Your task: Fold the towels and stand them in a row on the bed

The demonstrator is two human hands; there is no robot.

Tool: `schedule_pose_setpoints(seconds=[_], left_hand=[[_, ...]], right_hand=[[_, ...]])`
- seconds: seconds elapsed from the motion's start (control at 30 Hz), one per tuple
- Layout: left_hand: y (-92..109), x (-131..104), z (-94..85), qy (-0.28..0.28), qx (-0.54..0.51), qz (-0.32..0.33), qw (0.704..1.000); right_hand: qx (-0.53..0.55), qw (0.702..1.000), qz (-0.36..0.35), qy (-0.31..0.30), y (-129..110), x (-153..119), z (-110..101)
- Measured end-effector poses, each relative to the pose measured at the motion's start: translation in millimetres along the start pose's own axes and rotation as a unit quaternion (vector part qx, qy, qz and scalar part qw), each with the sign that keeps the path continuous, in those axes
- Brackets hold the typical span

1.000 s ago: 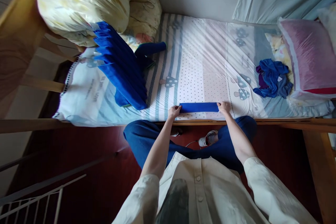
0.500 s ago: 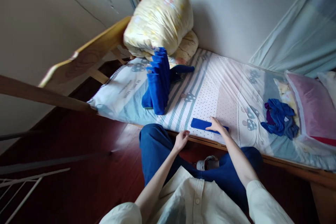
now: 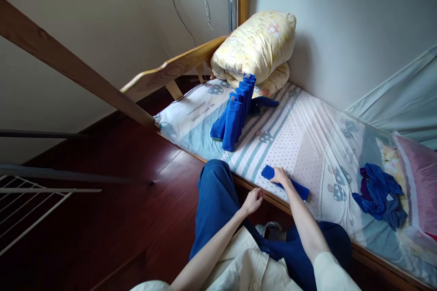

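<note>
A folded blue towel [image 3: 297,188] lies as a narrow strip on the bed near its front edge. My right hand [image 3: 280,176] is over it, left of its middle, with the fingers and thumb gripping across its width. My left hand [image 3: 253,200] hangs just off the bed edge, its fingers curled in and nothing visible in them. Farther left on the bed, several folded blue towels [image 3: 233,122] stand on edge in a row. To the right lies a crumpled heap of blue cloths [image 3: 380,193] with a purple bit showing.
A rolled yellow quilt [image 3: 259,50] sits at the bed's far left end, against the wooden headboard [image 3: 180,66]. At right is a pink pillow [image 3: 419,182]. A slanting wooden post [image 3: 75,63] and a white metal rack [image 3: 37,191] stand at left.
My right hand has gone from hovering with spread fingers to closing on the folded towel, whose strip is now more tilted. The head view has turned left. The left hand stays curled.
</note>
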State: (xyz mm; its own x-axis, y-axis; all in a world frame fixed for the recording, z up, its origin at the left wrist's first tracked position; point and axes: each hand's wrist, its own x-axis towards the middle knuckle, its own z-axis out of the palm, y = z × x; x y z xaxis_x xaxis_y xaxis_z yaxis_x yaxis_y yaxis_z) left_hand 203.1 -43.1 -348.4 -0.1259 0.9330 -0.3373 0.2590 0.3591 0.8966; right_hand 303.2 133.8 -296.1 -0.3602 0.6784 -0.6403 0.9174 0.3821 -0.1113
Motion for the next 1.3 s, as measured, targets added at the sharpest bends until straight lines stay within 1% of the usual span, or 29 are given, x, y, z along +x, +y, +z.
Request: schedule_pose_setpoints(seconds=[0.07,0.13,0.23,0.3,0.4,0.47,0.53,0.63,0.7,0.8,0.9,1.0,1.1,1.2,1.27,1.3], left_hand=[[-1.5,6.3,3.3,0.002,-0.023,-0.026,0.999],[-1.9,14.8,4.9,0.011,-0.057,-0.055,0.997],[1.7,34.8,1.5,0.030,-0.123,-0.083,0.988],[6.5,53.4,-4.7,0.041,-0.164,-0.087,0.982],[16.0,87.3,-18.4,0.057,-0.195,-0.076,0.976],[22.8,112.6,-30.7,0.065,-0.198,-0.057,0.976],[29.5,139.7,-46.6,0.072,-0.190,-0.033,0.979],[39.3,184.0,-78.0,0.100,-0.155,0.003,0.983],[45.7,215.4,-101.5,0.134,-0.121,0.017,0.983],[54.5,261.8,-133.1,0.179,-0.086,0.027,0.980],[61.1,302.3,-154.6,0.211,-0.084,0.039,0.973],[62.8,335.6,-167.9,0.235,-0.096,0.037,0.966],[58.3,363.1,-177.3,0.250,-0.102,0.021,0.963],[47.7,383.9,-182.2,0.253,-0.093,0.007,0.963],[37.7,393.7,-181.7,0.247,-0.080,0.005,0.966],[32.1,397.7,-180.5,0.238,-0.071,0.014,0.968]], right_hand=[[0.010,1.000,-0.009,0.014,-4.4,-0.9,-6.6],[0.033,0.998,-0.015,0.042,-9.4,-0.3,-15.3],[0.110,0.988,-0.032,0.100,-17.4,4.7,-34.1],[0.182,0.973,-0.047,0.135,-22.9,11.4,-50.9],[0.287,0.940,-0.053,0.179,-32.6,26.7,-81.0],[0.354,0.910,-0.054,0.207,-41.7,40.0,-103.3],[0.419,0.876,-0.057,0.231,-53.8,55.4,-127.3],[0.494,0.827,-0.071,0.257,-76.5,81.7,-166.5],[0.519,0.804,-0.089,0.275,-92.3,101.1,-194.2],[0.528,0.785,-0.117,0.303,-112.3,131.5,-233.1],[0.526,0.781,-0.127,0.312,-124.1,163.1,-261.6],[0.524,0.780,-0.134,0.315,-127.1,197.1,-277.5],[0.521,0.772,-0.167,0.323,-125.7,231.6,-283.6],[0.514,0.770,-0.194,0.325,-125.3,258.8,-282.4],[0.502,0.779,-0.195,0.321,-126.5,270.8,-278.0],[0.495,0.786,-0.192,0.318,-127.3,275.4,-274.9]])
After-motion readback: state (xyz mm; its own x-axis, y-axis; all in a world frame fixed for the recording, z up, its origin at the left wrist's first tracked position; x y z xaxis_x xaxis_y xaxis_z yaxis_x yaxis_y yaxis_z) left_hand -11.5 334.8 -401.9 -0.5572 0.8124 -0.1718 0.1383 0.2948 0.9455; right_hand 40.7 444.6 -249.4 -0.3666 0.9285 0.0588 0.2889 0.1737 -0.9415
